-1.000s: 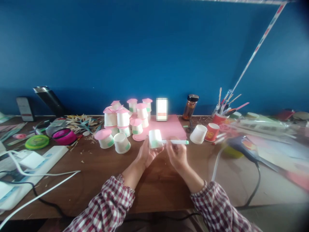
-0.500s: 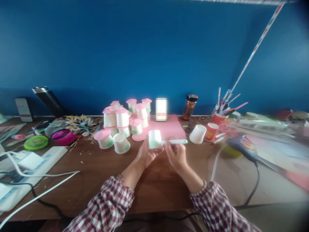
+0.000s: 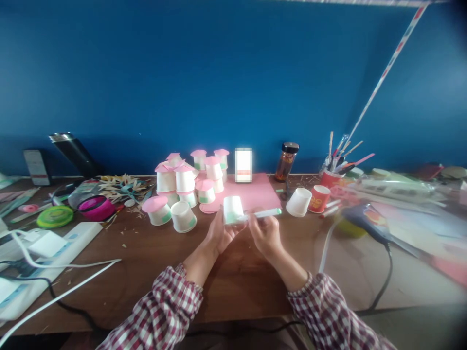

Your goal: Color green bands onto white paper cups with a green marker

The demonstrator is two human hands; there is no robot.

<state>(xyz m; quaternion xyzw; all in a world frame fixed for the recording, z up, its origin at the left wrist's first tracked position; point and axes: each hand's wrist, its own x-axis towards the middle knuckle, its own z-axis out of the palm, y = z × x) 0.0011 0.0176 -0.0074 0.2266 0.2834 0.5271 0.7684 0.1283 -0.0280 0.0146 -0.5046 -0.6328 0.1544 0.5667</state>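
Observation:
My left hand grips an upturned white paper cup with a green patch low on its side, held above the brown table. My right hand is closed on a white marker with a green end, whose tip touches the cup's right side. Both sleeves are red and white check. Just behind the cup lies a pink sheet.
A cluster of white cups with pink tops stands at the back left of my hands. A white cup, a red cup, a dark jar and a pot of brushes sit to the right. A glue gun and cables lie about.
The marker has tilted a little, its green end now slightly higher. Cup and hands stay almost where they were.

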